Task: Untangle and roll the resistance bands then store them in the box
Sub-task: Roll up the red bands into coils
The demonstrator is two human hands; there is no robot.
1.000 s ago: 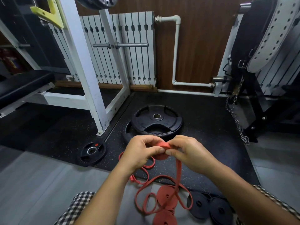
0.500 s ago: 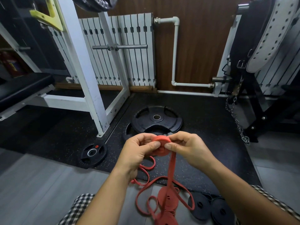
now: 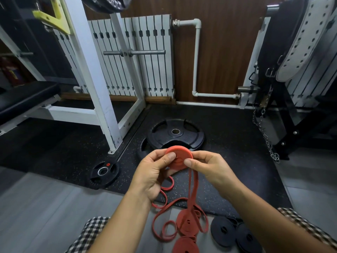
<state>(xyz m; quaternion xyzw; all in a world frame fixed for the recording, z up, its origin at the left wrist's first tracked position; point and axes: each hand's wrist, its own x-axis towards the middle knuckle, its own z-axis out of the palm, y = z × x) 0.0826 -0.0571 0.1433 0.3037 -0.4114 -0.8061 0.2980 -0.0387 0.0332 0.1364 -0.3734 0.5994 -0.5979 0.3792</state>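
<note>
Over the near edge of the rubber mat point(image 3: 228, 161), my left hand point(image 3: 153, 178) and right hand point(image 3: 209, 170) pinch the part-rolled resistance band point(image 3: 179, 157); its tail point(image 3: 191, 194) likely needs winding next.

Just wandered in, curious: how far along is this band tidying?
Done: two red rolls and two black rolls lie on the floor. In hand: left hand and right hand pinch a part-wound red coil, its loose tail hanging. Left: finish winding, box everything; no box shows.
</note>
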